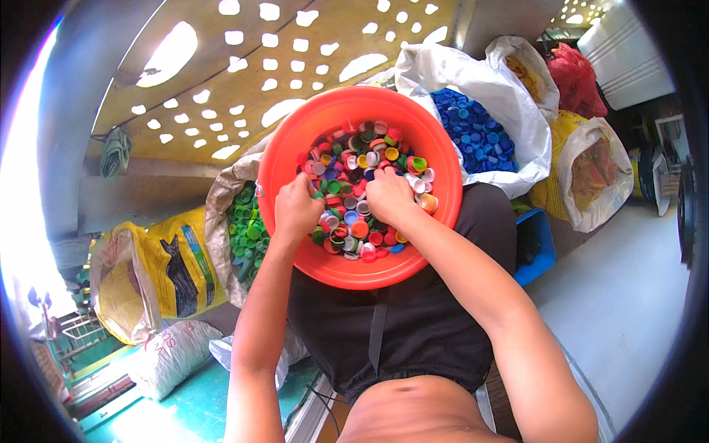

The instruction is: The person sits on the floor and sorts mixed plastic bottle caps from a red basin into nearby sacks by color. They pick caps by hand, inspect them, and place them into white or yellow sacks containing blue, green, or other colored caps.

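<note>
An orange-red plastic basin (360,279) rests on my lap, with many plastic bottle caps (350,217) in mixed colours inside. My left hand (299,206) is at the basin's left inner side, fingers curled, a green cap showing at its fingertips. My right hand (390,194) reaches into the caps near the middle; its fingertips are among them, and whether it holds one cannot be told. Left of the basin stands a sack (217,194) with green caps (248,221). At the upper right, a white woven sack (529,138) holds blue caps (475,133).
A yellow sack (185,263) lies open at left, above a filled white bag (174,354). At right are a blue container (545,243), a sack with a translucent liner (623,160), a red bag (576,77) and a small white sack (545,88). A perforated panel (183,105) stands behind.
</note>
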### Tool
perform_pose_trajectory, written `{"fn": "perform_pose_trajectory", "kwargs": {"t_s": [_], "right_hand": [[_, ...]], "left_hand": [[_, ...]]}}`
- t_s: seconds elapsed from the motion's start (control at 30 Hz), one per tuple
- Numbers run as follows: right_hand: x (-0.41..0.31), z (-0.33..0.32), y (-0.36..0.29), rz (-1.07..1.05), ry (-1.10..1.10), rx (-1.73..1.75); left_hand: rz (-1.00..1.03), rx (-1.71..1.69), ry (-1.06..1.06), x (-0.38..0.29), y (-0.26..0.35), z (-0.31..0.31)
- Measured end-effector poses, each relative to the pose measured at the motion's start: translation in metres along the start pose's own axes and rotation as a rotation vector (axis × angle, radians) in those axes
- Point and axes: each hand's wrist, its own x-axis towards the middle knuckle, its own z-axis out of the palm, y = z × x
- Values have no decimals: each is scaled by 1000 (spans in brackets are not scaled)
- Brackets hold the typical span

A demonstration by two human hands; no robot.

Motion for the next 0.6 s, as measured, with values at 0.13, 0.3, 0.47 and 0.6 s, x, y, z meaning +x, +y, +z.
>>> {"fn": "perform_pose_trajectory", "kwargs": {"t_s": [0.13, 0.3, 0.47, 0.6], "right_hand": [[-15, 6, 7, -26, 52, -79], [-26, 9, 12, -118, 419, 117], [-21, 7, 16, 109, 536, 690], [2, 5, 5, 309, 475, 810]], "left_hand": [[-255, -725, -192, 19, -5, -1], [-567, -1624, -455, 29, 7, 6], [-630, -1811, -379, 39, 8, -2], [-360, -2015, -373, 40, 12, -17]]}}
